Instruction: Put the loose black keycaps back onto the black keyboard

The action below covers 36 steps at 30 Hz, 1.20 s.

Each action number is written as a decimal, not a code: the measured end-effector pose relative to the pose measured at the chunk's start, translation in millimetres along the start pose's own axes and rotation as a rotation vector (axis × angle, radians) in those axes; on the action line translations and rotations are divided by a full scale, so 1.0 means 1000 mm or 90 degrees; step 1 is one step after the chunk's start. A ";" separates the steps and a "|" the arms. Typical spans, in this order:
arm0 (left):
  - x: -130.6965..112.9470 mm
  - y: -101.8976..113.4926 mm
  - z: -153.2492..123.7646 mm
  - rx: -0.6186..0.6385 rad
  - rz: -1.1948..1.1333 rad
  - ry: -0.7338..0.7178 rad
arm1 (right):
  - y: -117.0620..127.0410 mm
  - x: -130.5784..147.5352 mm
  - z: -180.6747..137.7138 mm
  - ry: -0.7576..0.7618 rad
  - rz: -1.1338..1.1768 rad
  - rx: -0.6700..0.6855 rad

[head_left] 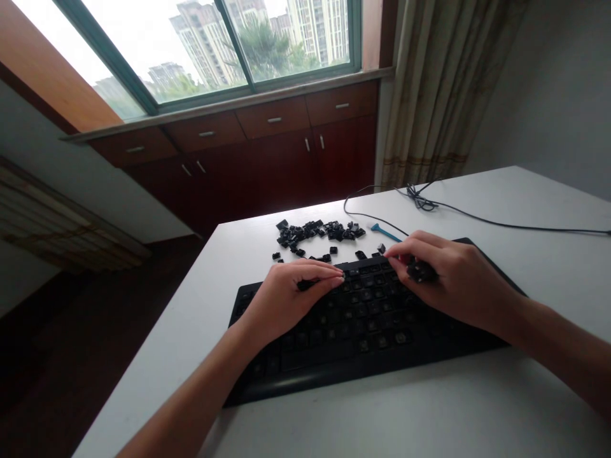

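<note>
Straight ahead of you, a reddish-brown cabinet [258,165] stretches under the window [181,51], with a patterned curtain [424,95] to the right. Closer in, your white worktop [191,305] carries everything you are handling. On it, directly in front of you, lies the keyboard [329,346]: long, black and set at a slant, its right end farther from you than its left. Its casing has rounded front corners and a broad, smooth front edge that catches a dull shine. Small pale marks dot many of the key places, clearest at the lower middle and in the upper rows, while the lower left looks flatter and darker; the dimness hides the finer detail there.

Your right hand [443,273] is over the right part of the keyboard, thumb and forefinger brought narrowly together at its far edge. A dark piece [422,270] is tucked in its curled fingers, too shadowed to identify. Your left hand [291,292] is over the upper rows, fingers straight and pressed to the thumb at the tips; you cannot tell from this view what, if anything, is pinched there.

Beyond the keyboard, a thin black cable [501,224] loops, bunches near the far edge and runs off right. A slim blue stick [385,233] with a pale end lies near your right hand. Smallest are the black keycaps [293,236], heaped loosely left of the stick, with several scattered singly toward the keyboard's far edge.
</note>
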<state>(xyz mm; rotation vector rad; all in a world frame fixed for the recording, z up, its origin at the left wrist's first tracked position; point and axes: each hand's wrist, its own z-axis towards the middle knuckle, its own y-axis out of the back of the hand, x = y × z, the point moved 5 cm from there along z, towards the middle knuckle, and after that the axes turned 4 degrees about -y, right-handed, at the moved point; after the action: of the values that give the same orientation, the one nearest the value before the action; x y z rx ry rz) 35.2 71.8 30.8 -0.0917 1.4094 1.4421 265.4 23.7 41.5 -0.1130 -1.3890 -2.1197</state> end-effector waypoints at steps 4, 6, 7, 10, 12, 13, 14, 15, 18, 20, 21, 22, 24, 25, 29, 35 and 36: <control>-0.001 -0.002 0.000 0.011 0.001 -0.005 | -0.001 0.000 0.001 0.000 0.001 0.005; -0.002 0.000 0.001 0.003 -0.023 0.003 | -0.001 0.000 0.001 0.001 0.003 0.009; -0.002 0.002 0.001 -0.008 -0.051 0.018 | -0.001 0.000 0.001 0.003 0.004 0.010; 0.006 0.018 0.001 -0.081 -0.186 0.102 | -0.001 0.001 0.000 0.008 0.005 0.008; 0.016 0.033 0.001 -0.166 -0.292 0.155 | -0.002 0.000 -0.001 0.012 0.000 0.000; 0.021 0.041 0.000 -0.210 -0.348 0.174 | -0.003 0.000 -0.001 0.015 -0.002 -0.002; 0.028 0.046 0.000 -0.247 -0.405 0.192 | -0.004 0.000 -0.002 0.018 -0.003 -0.002; 0.034 0.050 -0.001 -0.273 -0.458 0.210 | -0.005 -0.001 -0.002 0.022 -0.004 -0.002; 0.051 0.054 -0.003 -0.290 -0.553 0.268 | -0.006 -0.005 -0.002 0.052 -0.009 0.034; 0.058 0.052 -0.005 -0.282 -0.571 0.292 | -0.006 -0.009 -0.003 0.088 -0.013 0.097; 0.059 0.052 -0.005 -0.278 -0.574 0.296 | -0.006 -0.011 -0.004 0.103 -0.014 0.136; 0.060 0.051 -0.006 -0.275 -0.578 0.296 | -0.006 -0.013 -0.005 0.114 -0.014 0.174; 0.059 0.050 -0.007 -0.268 -0.586 0.287 | -0.005 -0.019 -0.007 0.117 -0.016 0.230; 0.058 0.050 -0.007 -0.261 -0.589 0.280 | -0.006 -0.022 -0.007 0.114 -0.019 0.248; 0.054 0.048 -0.006 -0.226 -0.595 0.269 | -0.009 -0.030 -0.010 0.101 -0.026 0.290; 0.053 0.049 -0.004 -0.234 -0.622 0.277 | -0.007 -0.035 -0.011 0.088 -0.005 0.301; 0.054 0.050 -0.003 -0.244 -0.627 0.277 | -0.006 -0.035 -0.011 0.083 -0.001 0.305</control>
<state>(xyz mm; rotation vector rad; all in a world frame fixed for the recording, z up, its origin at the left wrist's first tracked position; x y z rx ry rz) -23.9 114.6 27.1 -1.2261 1.1100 0.8340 293.7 31.5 18.0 0.2119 -1.7684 -1.7046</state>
